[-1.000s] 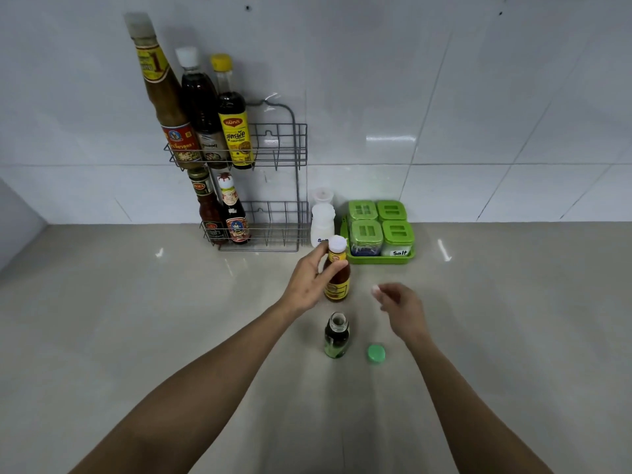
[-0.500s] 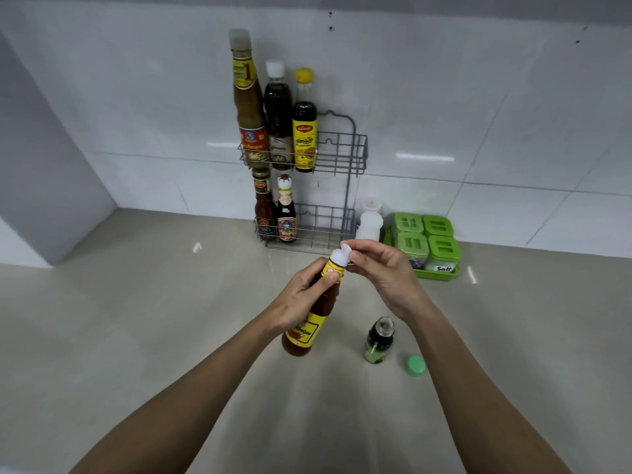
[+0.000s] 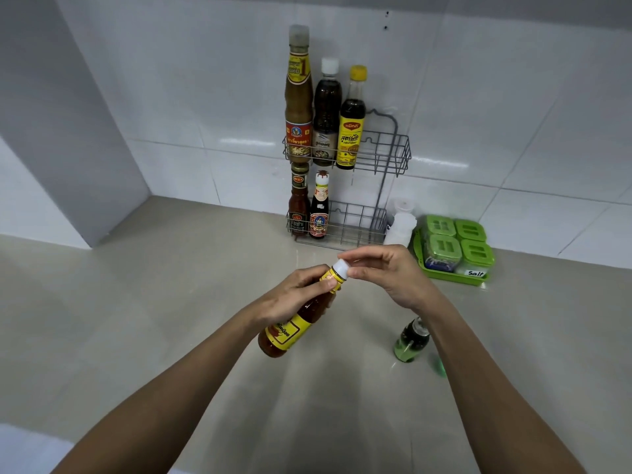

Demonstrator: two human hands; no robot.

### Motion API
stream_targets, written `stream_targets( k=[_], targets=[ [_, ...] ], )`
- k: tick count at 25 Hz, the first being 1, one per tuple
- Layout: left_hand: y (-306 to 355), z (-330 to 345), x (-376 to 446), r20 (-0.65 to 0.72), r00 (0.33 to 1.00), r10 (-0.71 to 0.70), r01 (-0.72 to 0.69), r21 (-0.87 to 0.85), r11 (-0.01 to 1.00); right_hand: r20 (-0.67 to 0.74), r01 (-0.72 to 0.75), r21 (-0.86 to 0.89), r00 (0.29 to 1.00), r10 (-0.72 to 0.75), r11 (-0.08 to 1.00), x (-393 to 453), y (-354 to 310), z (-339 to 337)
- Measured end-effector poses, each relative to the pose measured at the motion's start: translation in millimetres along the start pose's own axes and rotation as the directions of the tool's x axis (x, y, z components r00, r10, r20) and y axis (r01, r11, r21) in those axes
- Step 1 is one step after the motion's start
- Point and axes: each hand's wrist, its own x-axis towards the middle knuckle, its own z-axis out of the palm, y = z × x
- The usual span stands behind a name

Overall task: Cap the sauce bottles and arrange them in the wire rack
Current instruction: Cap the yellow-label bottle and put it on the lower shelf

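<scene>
Above the table [image 3: 143,319], two hands are working on a chili sauce bottle [image 3: 297,323].
The left hand [image 3: 297,295] is grasping the tilted bottle around its neck and shoulder, while the right hand [image 3: 386,271] is pinching its white cap [image 3: 341,268]. Near the right forearm, an uncapped green bottle [image 3: 410,340] is standing on the table. Behind, the wire rack [image 3: 372,155] is holding five bottles along its left side.

Left hand [image 3: 294,295] grips tilted chili sauce bottle [image 3: 290,331] above bench [image 3: 154,302]; right hand [image 3: 393,275] fingers [image 3: 355,273] pinch its white cap [image 3: 342,268].
</scene>
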Motion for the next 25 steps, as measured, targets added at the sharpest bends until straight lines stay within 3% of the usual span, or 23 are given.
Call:
stream_targets(
  k=[7, 11, 15, 19, 25],
  targets=[
    [-22.1, -0.5, -14.0, -0.163, 0.979, 0.124, -0.079, 0.257, 0.963, -0.189, -0.109, -0.058, 0.977, 0.097, 0.992, 10.9, 12.3, 41.2],
    [-44.3, -1.0, -19.2, -0.146, 0.985, 0.091, -0.063, 0.188, 0.980, -0.195, -0.174, -0.172, 0.971, 0.140, 0.970, 11.3, 17.5, 50.6],
    [-45.2, -17.4, -20.9, 0.000, 1.000, -0.019, 0.019, -0.137, 0.990, -0.065, -0.164, -0.128, 0.986, 0.156, 0.978, 4.0, 18.8, 49.9],
    [-50.6, -28.2, -20.7, 0.088, 0.995, -0.049, 0.060, -0.124, 0.990, -0.099, -0.153, -0.184, 0.986, 0.136, 0.971, 4.3, 30.3, 59.8],
    [-63.4, -15.6, -20.7, -0.148, 0.980, 0.136, -0.120, 0.107, 0.987, -0.366, -0.242, -0.311, 0.923, 0.119, 0.919, 11.3, 35.5, 82.4]
  ],
)
